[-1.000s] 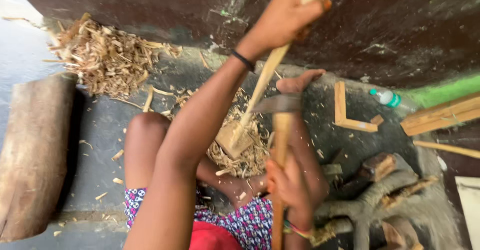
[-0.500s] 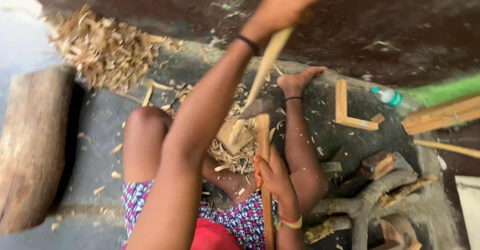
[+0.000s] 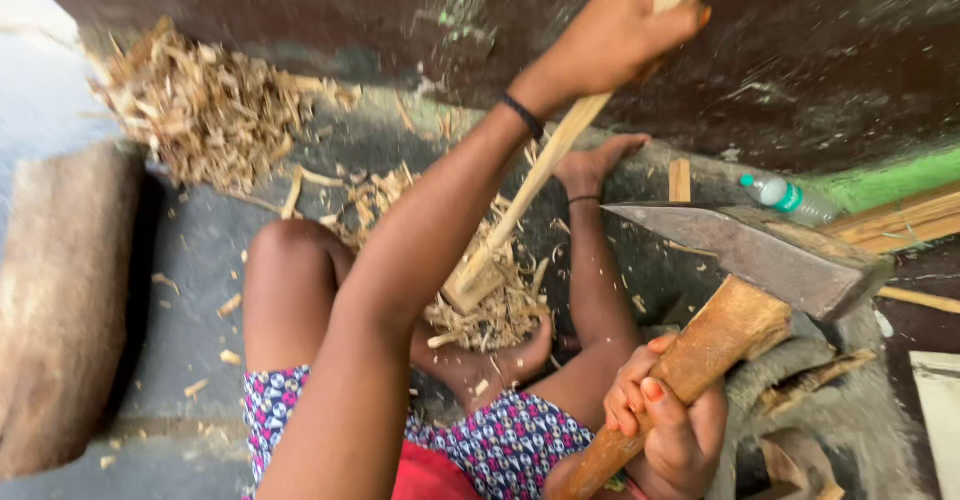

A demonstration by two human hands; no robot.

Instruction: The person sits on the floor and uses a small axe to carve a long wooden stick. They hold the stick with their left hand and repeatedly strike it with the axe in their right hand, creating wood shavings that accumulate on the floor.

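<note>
Two hands at work, both full, listed from nearest to farthest.

1. Right hand, at 5 o'clock, closed tight around the wooden haft of a hatchet. Its dark wedge-shaped iron head sits at 3 o'clock, blade edge pointing left. By its look it is head-heavy and rigid; a grip low on the haft, as here, would give swing, a grip nearer the head more control.

2. Patterned shorts and bare legs, at 6 o'clock; the person sits on the floor.

3. Pale wooden stick, centre, slanting from its lower end in a heap of chips up to 1 o'clock. Stiff, light, dry-looking; held at the top end.

4. Left hand, at 1 o'clock, clamped on the stick's upper end; black band at the wrist.

5. Log, at 9 o'clock, lying well apart.

6. Larger shavings pile, at 10 o'clock.

7. Plastic bottle, at 3 o'clock, against a green strip.

Change since half a second ago: the hatchet then stood close against the stick, near its lower end; it is now drawn back to the right and raised nearer the camera. The stick keeps its slant.
</note>
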